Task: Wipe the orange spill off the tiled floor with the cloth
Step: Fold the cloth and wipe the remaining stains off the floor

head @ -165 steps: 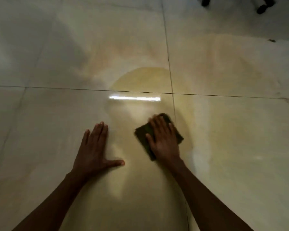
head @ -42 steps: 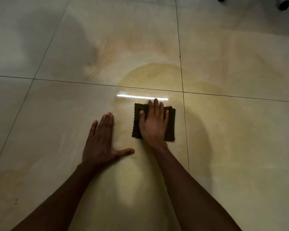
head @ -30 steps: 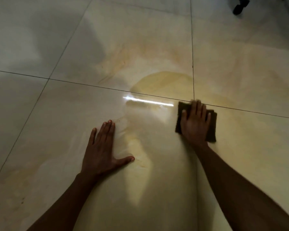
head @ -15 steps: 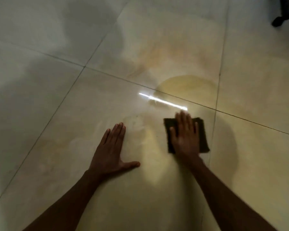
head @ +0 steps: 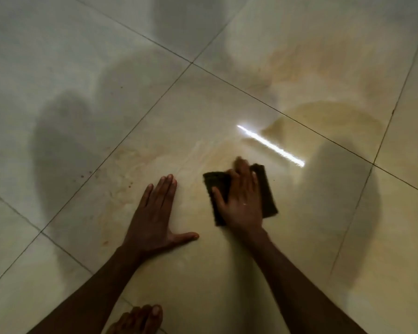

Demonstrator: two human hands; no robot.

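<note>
While no writing showed anywhere, the right hand (head: 243, 201) lay flat, fingers straight, pressing the dark cloth (head: 267, 189) onto the tiled floor (head: 58, 56). Just beside it the left hand (head: 155, 220) rested open, palm down. Orange spill (head: 328, 119) pooled beyond the cloth near a grout line; fainter smears, perhaps residue, spread leftward. Bare tiles stretched widely around. A foot (head: 140, 320) showed at the lower edge.

No text, label, brand, number or sign could be read anywhere in this view.
</note>
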